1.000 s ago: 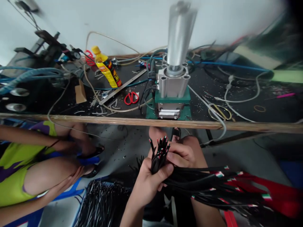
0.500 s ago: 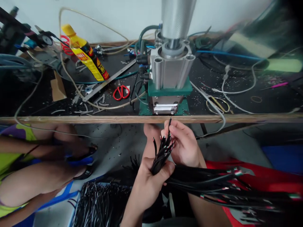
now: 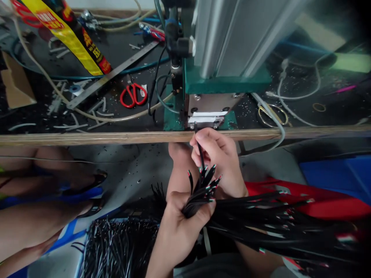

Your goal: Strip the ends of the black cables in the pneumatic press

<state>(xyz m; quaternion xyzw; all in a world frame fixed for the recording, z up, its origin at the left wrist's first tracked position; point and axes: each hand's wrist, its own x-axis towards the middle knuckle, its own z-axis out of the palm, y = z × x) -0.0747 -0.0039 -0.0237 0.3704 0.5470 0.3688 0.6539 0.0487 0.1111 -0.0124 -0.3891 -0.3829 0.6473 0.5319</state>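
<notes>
My left hand is wrapped round a bundle of black cables, whose stripped ends show small red, green and white wires. Between the thumb and fingers of my right hand one black cable is pinched, its tip pointing up at the white slot of the press at the table's edge. Whether the tip touches the slot I cannot tell. The rest of the long cables stretches to the right across my lap.
Red-handled scissors, a steel ruler and a yellow bottle lie left of the press. Gold-handled scissors are to its right. A bin of black cables stands below, and a person's legs are at the left.
My right hand has moved up with one cable, drawing it out above the bundle towards the press. The view has come closer to the table. My left hand still holds the bundle.
</notes>
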